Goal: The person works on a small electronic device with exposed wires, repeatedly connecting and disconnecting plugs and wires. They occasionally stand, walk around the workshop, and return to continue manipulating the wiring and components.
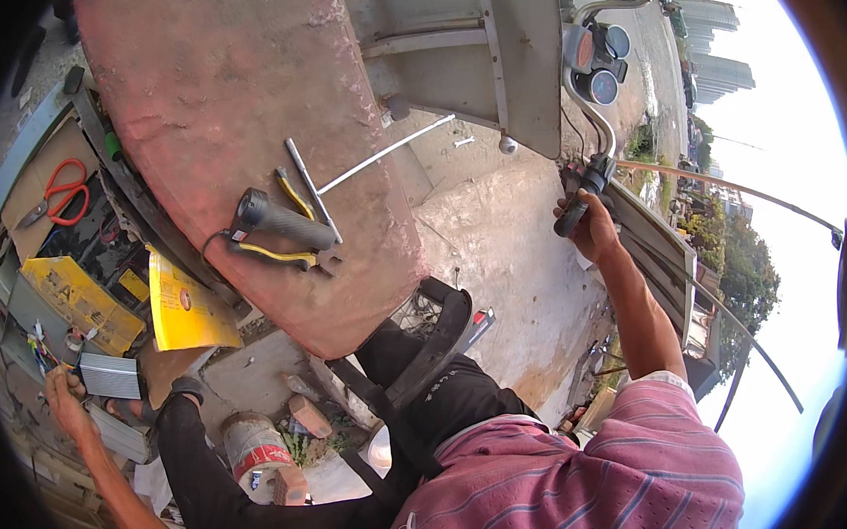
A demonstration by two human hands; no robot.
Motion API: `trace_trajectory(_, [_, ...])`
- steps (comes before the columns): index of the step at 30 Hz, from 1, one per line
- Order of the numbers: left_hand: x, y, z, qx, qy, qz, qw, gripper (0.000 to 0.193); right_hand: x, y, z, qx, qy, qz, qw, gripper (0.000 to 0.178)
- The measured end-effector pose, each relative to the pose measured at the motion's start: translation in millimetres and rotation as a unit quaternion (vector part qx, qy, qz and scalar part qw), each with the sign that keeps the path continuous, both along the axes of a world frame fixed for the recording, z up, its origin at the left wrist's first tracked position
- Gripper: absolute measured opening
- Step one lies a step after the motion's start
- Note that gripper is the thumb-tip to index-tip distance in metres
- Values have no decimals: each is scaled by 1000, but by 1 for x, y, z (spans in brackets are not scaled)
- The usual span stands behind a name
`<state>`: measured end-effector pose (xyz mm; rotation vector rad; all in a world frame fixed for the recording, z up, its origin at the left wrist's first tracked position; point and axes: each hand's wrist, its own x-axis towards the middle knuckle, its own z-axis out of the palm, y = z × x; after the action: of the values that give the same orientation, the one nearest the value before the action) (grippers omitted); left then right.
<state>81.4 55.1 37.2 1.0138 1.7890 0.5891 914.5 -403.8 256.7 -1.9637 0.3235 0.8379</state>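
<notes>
My right hand (592, 227) is wrapped round the black handlebar grip (572, 215), at the upper right. At the lower left, my left hand (70, 401) has its fingers pinched at a small bunch of wires (44, 348). Beside it stands a silver finned metal box (111, 376). On the worn red seat panel (232, 72) lie pliers (285, 255) with yellow and black handles, partly under a black ribbed cylinder (287, 221). A metal T-shaped wrench (383, 154) lies next to them.
Red-handled scissors (66, 191) rest in the open compartment at the left, near a bent yellow panel (184, 302). Round gauges (600, 86) sit on the handlebar. A bucket (256, 440) and broken bricks (309, 416) are by my legs. A small wrench (463, 141) lies beyond the seat.
</notes>
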Motion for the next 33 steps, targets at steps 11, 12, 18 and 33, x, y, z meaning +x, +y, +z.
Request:
trace_trajectory(11, [49,-9,0,-3,183,-5,983,28,45,-10,-50,186,81,-66,977,15])
trace_trajectory(12, [54,-5,-6,1,206,-30,978,30,47,-12,-50,151,50,-79,984,15])
trace_trajectory(18, [55,5,-43,-4,168,-16,986,32,61,-13,-61,98,-25,-88,991,18])
trace_trajectory(33, [34,-6,-63,58,176,-88,979,17,82,-15,-80,8,-80,-107,991,27])
